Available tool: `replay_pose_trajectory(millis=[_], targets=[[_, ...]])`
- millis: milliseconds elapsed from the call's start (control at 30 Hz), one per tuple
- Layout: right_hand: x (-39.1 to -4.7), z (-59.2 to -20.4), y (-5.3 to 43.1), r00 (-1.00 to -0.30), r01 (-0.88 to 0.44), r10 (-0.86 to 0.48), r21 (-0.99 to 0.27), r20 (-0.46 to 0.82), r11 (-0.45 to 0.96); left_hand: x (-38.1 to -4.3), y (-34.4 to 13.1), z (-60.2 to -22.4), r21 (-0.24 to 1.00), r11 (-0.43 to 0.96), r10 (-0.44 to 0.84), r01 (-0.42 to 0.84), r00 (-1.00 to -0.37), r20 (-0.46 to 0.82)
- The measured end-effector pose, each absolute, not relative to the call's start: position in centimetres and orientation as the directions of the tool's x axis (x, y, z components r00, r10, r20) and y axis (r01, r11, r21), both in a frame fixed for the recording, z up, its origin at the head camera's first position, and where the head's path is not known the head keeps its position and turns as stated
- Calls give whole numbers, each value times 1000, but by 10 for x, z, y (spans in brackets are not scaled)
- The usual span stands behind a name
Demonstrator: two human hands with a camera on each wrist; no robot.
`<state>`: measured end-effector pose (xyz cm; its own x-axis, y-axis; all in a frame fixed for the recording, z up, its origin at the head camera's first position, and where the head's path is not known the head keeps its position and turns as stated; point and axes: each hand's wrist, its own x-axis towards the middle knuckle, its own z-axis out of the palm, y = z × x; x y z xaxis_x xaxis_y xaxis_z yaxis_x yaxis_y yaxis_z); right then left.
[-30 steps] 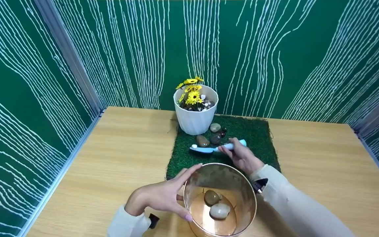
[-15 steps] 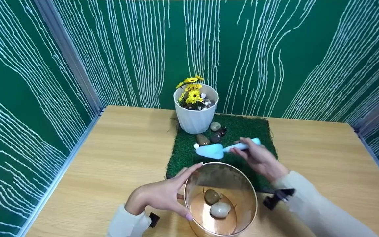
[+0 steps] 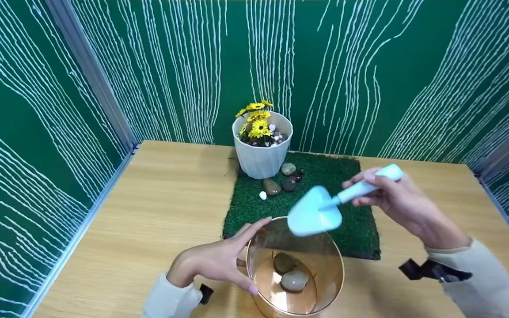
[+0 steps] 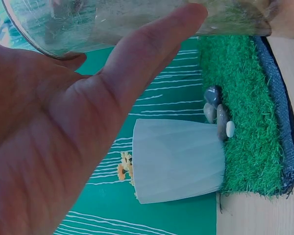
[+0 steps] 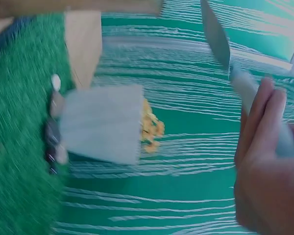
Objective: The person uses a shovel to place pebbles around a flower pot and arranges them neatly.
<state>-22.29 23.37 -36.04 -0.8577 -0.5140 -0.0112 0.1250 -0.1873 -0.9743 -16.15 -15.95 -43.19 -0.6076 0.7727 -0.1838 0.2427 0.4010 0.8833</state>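
Note:
My left hand holds an amber-tinted see-through container at its rim and side. Inside it lie a brown stone and a pale grey one. The handle of a light-blue hand trowel is gripped in my right hand. Its blade, tipped down, overlaps the container's far right rim in the head view. A small white pebble lies on the green turf mat, near several larger stones. In the right wrist view the trowel blade shows nearly edge-on.
A white ribbed pot with yellow flowers and small stones stands at the mat's back left corner. Beneath everything is a wooden table, backed by a green wall with white lines and enclosed by side panels.
My right hand has drawn the trowel back right and up, away from the white pebble, turning its blade over. The pebble now lies on the turf. My left hand stays on the container.

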Motion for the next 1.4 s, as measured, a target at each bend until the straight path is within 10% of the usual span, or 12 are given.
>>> replay_pose_trajectory(millis=[367, 533, 1400], targets=[[-187, -356, 192, -549, -476, -795, -879, 257, 44, -162, -158, -431, 884, 411, 760, 223, -619, -197], [-179, -365, 176, -526, -623, -811, -766, 257, 162, -161, -157, -432, 890, 410, 757, 201, -620, -208], [-176, -388, 150, -483, -667, -875, -638, -22, 384, -162, -158, -431, 905, 395, 761, 159, -609, -225]])
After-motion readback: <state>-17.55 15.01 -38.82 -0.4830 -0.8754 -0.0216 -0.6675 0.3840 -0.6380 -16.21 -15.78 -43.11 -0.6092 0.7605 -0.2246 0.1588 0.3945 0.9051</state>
